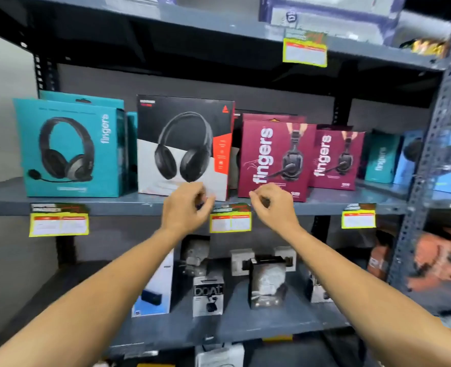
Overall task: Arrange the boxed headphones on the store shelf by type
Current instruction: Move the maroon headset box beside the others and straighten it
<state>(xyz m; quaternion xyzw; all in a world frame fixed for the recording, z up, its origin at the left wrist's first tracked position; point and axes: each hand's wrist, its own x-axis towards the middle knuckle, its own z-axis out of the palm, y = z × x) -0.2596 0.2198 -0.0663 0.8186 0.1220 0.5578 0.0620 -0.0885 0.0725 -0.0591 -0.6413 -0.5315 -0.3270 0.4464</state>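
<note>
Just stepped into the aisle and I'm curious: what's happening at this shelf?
A person is sorting boxed headphones. Both hands are empty: the left hand hovers at the black-and-white headphone box, the right hand at the front maroon Fingers headset box. A teal Fingers headset box stands at the left.

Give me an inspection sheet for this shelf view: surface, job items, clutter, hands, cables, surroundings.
Surface: grey middle shelf, yellow price tags on its front edge.
Job's things: teal box far left, black-and-white box beside it, two maroon boxes to the right; all upright. Another teal box sits further right, blurred.
Clutter: small mixed boxes on the lower shelf.
Grippers: left hand and right hand curled before the shelf edge, neither with a grip on a box.
Cables: nothing seen.
Surroundings: slotted metal upright at right, upper shelf above.
</note>
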